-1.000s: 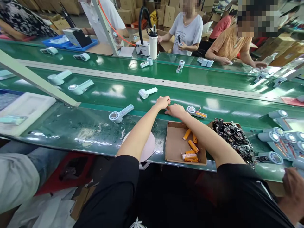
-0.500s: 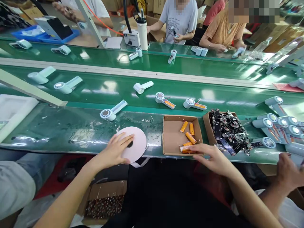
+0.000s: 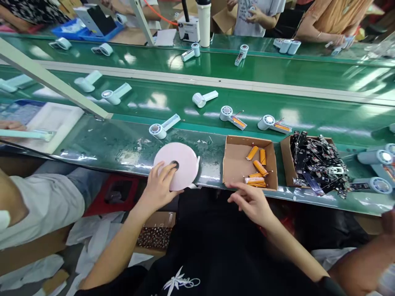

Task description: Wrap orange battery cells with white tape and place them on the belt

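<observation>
My left hand point(image 3: 160, 185) grips a wide pale-pink roll of tape point(image 3: 187, 158) at the table's front edge. Its fingertips reach the dark centre hole, while the thumb lies along the near rim. A loose white tape end hangs by the roll. My right hand point(image 3: 251, 201) is open and holds nothing, fingers apart with the index stretched left, just in front of a shallow cardboard box point(image 3: 236, 164). Inside that box lie several orange-wrapped battery cells point(image 3: 261, 168). A white handheld fan body point(image 3: 158, 130) rests behind the roll.
Right of the battery box, a carton point(image 3: 286, 162) overflows with dark circuit boards point(image 3: 317, 160). More fan bodies lie on the green conveyor point(image 3: 173, 98), two with orange cells in their handles. A slanted metal post point(image 3: 61, 82) crosses the left. Co-workers sit on both sides and opposite.
My right hand has drawn back from the batteries to the box's front left corner. My left fingers have shifted onto the roll's centre hole. The view has tilted down and left.
</observation>
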Demonstrator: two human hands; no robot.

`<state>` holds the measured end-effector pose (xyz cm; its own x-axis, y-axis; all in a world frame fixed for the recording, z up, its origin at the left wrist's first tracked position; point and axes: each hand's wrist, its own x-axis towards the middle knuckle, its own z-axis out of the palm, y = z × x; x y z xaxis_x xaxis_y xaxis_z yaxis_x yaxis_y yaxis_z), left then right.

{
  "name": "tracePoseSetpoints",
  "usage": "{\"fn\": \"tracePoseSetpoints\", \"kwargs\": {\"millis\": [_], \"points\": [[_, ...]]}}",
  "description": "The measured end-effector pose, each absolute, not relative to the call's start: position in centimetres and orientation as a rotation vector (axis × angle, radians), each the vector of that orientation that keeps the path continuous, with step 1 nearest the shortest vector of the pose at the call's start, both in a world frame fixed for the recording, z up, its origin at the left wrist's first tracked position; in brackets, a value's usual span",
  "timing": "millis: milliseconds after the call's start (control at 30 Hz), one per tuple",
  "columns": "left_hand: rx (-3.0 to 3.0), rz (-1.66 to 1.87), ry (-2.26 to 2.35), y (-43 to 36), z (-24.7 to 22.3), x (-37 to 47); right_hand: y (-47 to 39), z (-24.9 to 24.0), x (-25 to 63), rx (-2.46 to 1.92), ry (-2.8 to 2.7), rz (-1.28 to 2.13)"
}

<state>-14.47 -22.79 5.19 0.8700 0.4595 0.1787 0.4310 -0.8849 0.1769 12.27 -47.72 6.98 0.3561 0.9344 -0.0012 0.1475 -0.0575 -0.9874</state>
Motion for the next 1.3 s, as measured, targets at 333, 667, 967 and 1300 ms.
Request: {"fn": "tracePoseSetpoints", "kwargs": {"millis": [333,667,967,1300], "points": [[2.569,0.954,0.925,-24.9,4.4,-11.7,-44.7,7.9,10.1,-1.451,-1.662,1.305],[2.565,0.917,0.78,-27.6,2.5,-8.4,-42.9,10.3,23.6,-2.88,-1.445,0.337],[2.775,0.92,0.655,-28.8,3.5,-7.3,-44.7,9.8,22.0,-1.578,-0.835,0.411],[2.913,0.869,0.656,-29.7,3.9,-6.6,-44.0,6.3,12.8,-1.548,-0.773,0.052]]}}
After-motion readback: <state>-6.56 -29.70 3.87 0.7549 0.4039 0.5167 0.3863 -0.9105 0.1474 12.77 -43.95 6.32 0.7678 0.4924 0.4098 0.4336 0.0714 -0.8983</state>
